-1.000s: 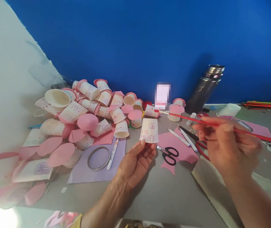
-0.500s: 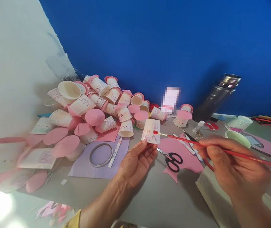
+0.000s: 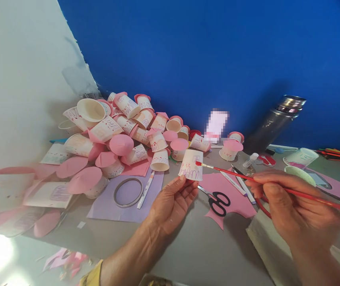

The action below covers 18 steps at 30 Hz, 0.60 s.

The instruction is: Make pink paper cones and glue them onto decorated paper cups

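Observation:
My left hand holds a small white paper cup upside down by its rim, fingertips pinched on it; the cup has pink scribbles on its side. My right hand grips a long red paintbrush. The brush tip, loaded with pink-red paint, touches the cup's upper right side.
A heap of decorated paper cups with pink paper discs lies at the back left. Black scissors rest on pink paper. A metal ring and a marker lie on lilac paper. A steel flask, glue tube and paint cups stand right.
My right hand brought the brush from far right and high over to the cup; its tip now touches the cup. The view shifted slightly right.

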Motion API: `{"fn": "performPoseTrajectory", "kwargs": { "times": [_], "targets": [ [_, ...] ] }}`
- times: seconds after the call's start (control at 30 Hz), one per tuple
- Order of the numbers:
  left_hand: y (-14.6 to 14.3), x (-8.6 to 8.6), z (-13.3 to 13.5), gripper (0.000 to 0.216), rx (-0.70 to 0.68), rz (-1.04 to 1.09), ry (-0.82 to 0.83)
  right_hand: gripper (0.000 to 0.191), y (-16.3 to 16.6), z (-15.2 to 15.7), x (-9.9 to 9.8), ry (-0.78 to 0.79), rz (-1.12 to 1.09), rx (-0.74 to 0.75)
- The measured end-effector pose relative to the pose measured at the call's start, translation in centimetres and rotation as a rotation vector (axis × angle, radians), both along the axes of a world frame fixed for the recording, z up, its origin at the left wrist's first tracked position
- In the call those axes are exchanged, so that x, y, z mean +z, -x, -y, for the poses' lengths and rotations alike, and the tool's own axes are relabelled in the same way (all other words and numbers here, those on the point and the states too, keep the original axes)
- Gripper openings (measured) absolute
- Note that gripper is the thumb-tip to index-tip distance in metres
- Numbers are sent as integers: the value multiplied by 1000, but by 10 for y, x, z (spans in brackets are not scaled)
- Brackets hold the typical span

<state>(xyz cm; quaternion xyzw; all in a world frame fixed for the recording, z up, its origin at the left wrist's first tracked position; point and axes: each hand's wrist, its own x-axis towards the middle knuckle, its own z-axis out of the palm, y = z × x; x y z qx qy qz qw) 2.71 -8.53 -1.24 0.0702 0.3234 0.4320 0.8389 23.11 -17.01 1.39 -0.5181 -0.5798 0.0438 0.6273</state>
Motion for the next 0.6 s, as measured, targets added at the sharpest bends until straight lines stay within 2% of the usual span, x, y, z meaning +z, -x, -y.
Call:
{"fn": "performPoseTrajectory", "kwargs": {
  "times": [0.2,0.4,0.6],
  "targets": [
    [-1,-1,0,15,-6,-1,-2,14,-2,-1,-4,26,35,45],
    [-2,0,0,17,4,-13,11,14,0,1,-1,6,-10,-9],
    [-1,1,1,18,2,-14,21,14,0,-1,-1,-1,42,14]
  ]
}}
